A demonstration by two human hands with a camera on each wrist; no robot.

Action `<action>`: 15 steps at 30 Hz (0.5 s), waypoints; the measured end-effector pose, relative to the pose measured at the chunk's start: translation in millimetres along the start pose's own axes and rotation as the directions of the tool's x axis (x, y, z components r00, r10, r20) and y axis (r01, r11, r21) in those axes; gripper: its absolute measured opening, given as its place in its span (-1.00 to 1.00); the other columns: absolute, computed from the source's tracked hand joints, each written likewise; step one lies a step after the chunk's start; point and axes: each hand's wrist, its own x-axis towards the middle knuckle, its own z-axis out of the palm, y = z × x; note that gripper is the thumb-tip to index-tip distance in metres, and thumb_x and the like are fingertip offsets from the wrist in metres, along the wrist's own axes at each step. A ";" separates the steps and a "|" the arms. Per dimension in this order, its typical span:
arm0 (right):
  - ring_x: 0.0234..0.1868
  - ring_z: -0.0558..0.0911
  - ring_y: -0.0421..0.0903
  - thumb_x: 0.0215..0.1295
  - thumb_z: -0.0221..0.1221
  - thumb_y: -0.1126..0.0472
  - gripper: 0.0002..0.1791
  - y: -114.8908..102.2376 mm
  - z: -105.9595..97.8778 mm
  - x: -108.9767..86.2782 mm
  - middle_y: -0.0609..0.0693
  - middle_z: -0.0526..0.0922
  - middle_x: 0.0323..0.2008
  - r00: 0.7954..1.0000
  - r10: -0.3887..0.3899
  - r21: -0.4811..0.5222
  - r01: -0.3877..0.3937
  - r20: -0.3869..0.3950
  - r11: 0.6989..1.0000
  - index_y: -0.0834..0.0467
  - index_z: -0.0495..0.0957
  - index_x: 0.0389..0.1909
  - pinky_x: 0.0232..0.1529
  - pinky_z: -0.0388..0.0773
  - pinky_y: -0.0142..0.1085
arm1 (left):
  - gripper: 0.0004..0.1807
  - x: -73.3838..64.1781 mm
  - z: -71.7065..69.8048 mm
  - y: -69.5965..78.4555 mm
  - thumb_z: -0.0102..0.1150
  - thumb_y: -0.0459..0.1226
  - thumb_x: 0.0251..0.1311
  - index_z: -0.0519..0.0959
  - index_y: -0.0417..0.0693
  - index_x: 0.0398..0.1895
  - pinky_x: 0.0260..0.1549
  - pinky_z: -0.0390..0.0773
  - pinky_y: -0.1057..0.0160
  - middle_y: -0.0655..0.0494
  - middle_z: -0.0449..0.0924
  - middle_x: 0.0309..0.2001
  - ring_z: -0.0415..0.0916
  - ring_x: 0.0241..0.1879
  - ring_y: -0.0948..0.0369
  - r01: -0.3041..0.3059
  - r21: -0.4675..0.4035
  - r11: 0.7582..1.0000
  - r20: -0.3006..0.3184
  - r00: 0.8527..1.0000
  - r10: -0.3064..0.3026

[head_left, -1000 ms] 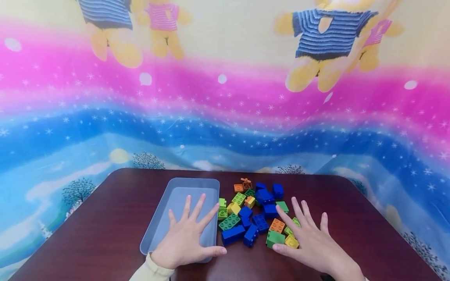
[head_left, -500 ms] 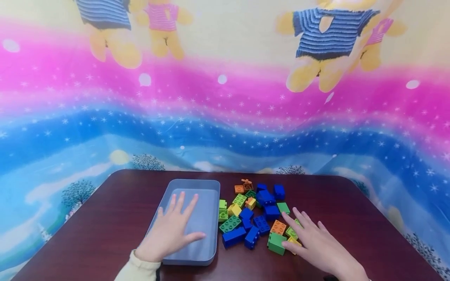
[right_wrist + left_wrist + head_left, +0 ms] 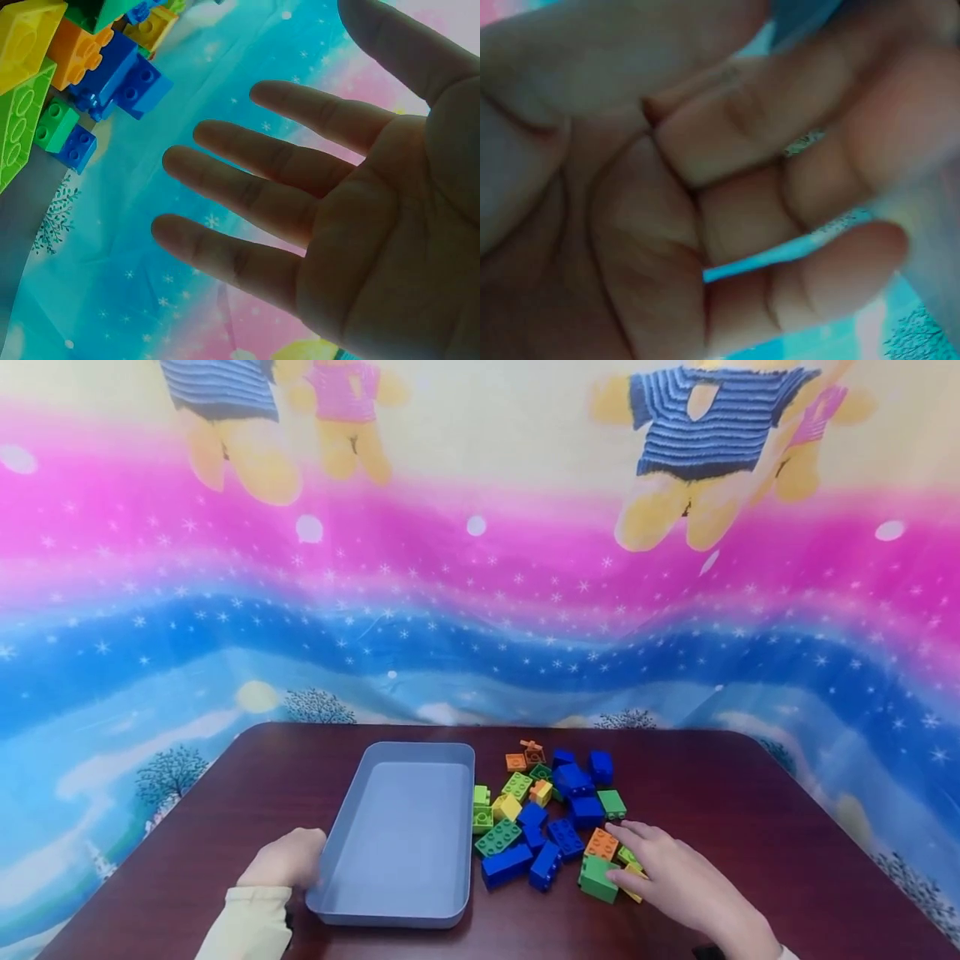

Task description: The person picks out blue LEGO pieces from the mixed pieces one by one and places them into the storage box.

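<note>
A grey-blue rectangular tray [image 3: 405, 835] lies on the dark table. My left hand [image 3: 288, 857] is at the tray's left wall; in the head view its fingertips are hidden. The left wrist view shows that hand [image 3: 705, 187] blurred, its fingers loosely bent and nothing seen between them. To the right of the tray lies a loose heap of toy building bricks, among them blue bricks [image 3: 506, 866], an orange brick [image 3: 602, 844] and a green brick [image 3: 597, 878]. Above the heap's near right side hovers my right hand [image 3: 678, 877], fingers straight, holding nothing.
Dark green [image 3: 498, 837], yellow [image 3: 507, 807] and lime bricks [image 3: 482, 818] lie close to the tray's right wall. Small orange pieces [image 3: 516, 762] sit at the far end of the heap. A printed cloth [image 3: 480, 610] hangs behind the table [image 3: 750, 810].
My left hand has moved left from over the tray to its left wall, and its spread fingers have bent. My right hand has drawn its fingers closer together, staying near the bricks.
</note>
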 end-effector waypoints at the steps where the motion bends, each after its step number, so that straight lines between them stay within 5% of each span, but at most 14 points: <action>1: 0.03 0.40 0.19 0.07 0.20 0.00 -0.41 -0.6 0.5 2.4 0.22 0.42 0.02 1.000 0.000 -0.001 0.000 0.001 1.000 0.26 0.41 0.08 -0.11 0.36 0.03 | -0.81 0.6 1.8 -1.6 0.04 -0.60 -0.27 0.35 -0.18 -0.67 -0.70 0.34 0.23 0.08 0.35 -0.72 0.32 -0.77 0.23 0.001 -0.024 1.000 0.010 1.000 -0.001; 10: -0.10 0.49 0.13 0.16 0.16 0.17 -0.59 -7.2 -2.5 47.8 0.21 0.51 -0.11 0.994 -0.028 0.009 0.029 -0.106 1.000 0.36 0.46 -0.05 -0.18 0.43 -0.06 | -0.81 5.2 8.3 -3.1 -0.06 -0.63 -0.33 0.36 -0.21 -0.66 -0.83 0.35 0.28 -0.03 0.44 -0.66 0.37 -0.90 0.25 -0.003 -0.001 1.000 -0.025 1.000 0.003; 15: -0.41 0.56 -0.06 0.15 0.16 0.24 -0.62 -5.2 3.1 75.5 0.26 0.53 -0.16 0.985 -0.014 -0.010 0.013 -0.170 1.000 0.41 0.44 -0.07 -0.35 0.49 -0.19 | -0.82 7.4 9.6 -2.0 -0.03 -0.61 -0.35 0.38 -0.20 -0.68 -0.75 0.37 0.21 -0.04 0.46 -0.64 0.40 -0.82 0.22 -0.006 0.041 0.999 -0.045 0.999 0.008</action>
